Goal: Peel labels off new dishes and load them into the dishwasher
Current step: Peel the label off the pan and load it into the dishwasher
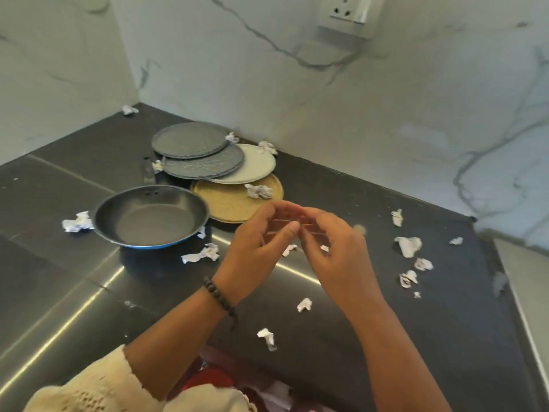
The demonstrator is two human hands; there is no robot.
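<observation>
step: ridding fingers of label bit, probably | left hand (261,233) + right hand (329,242) meet fingertip to fingertip right of pan (150,217), held scrap too blurred to confirm | plates (219,168) behind pan | tip: roll residue off, drop by scraps (410,246)

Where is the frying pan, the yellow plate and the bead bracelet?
frying pan (154,224): head view, on its dark inner base.
yellow plate (228,200): head view, on its bare textured face.
bead bracelet (218,295): head view, on the beads at the left wrist.

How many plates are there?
4, overlapping near the wall: dark plate on top at the back, speckled plate, pale plate, yellow plate in front. More may hide underneath.
</observation>
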